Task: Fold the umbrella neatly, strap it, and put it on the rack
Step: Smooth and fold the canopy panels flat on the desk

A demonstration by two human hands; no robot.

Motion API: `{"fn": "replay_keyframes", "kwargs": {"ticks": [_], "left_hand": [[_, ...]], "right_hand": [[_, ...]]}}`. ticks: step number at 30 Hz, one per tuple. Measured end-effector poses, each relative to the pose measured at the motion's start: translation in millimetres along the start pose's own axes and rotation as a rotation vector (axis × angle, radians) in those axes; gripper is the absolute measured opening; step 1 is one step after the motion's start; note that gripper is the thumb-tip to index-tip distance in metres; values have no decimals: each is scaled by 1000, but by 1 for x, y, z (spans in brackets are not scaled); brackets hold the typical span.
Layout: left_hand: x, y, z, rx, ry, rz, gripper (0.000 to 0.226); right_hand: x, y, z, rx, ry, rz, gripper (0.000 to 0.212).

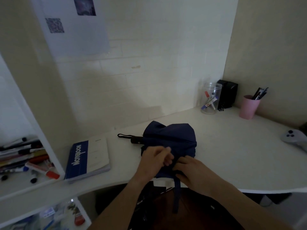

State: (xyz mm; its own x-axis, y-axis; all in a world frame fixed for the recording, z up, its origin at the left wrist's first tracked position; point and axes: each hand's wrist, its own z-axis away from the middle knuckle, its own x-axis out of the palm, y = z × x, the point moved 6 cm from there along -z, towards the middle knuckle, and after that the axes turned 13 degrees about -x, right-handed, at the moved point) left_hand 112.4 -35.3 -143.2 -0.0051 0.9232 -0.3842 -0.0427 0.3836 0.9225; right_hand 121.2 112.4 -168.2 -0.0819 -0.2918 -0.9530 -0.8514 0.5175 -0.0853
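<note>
- Head view shows the umbrella [169, 140] lying at the near edge of the worktop [232, 146], its navy cloth loose and bunched, its black handle [137, 139] pointing toward the left edge.
- Left hand [155, 159] has its grip curled on a fold of the cloth; right hand [192, 170] pinches the cloth just beside it, at the near edge.
- A strap [177, 196] hangs down off the near edge, unfastened.
- Folding looks to be the step in hand, with pleats not yet tidy.
- Next, I judge, the cloth needs smoothing and wrapping round the shaft before strapping.
- A notebook [89, 158] lies near the left edge; no rack is identifiable.
</note>
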Motion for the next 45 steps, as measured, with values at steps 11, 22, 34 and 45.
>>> {"fn": "replay_keyframes", "kwargs": {"ticks": [11, 22, 34, 45], "left_hand": [[-13, -28, -17, -259, 1, 464, 20], [-16, -31, -10, -259, -75, 648, 56], [-27, -29, -11, -483, -123, 487, 29], [-31, -30, 2, -479, -140, 643, 37]], "right_hand": [[-72, 90, -7, 1026, 762, -844, 38], [-32, 37, 15, 807, 782, -1236, 10], [-5, 35, 27, 824, 749, -1180, 18], [-28, 32, 9, 833, 681, -1413, 33]]}}
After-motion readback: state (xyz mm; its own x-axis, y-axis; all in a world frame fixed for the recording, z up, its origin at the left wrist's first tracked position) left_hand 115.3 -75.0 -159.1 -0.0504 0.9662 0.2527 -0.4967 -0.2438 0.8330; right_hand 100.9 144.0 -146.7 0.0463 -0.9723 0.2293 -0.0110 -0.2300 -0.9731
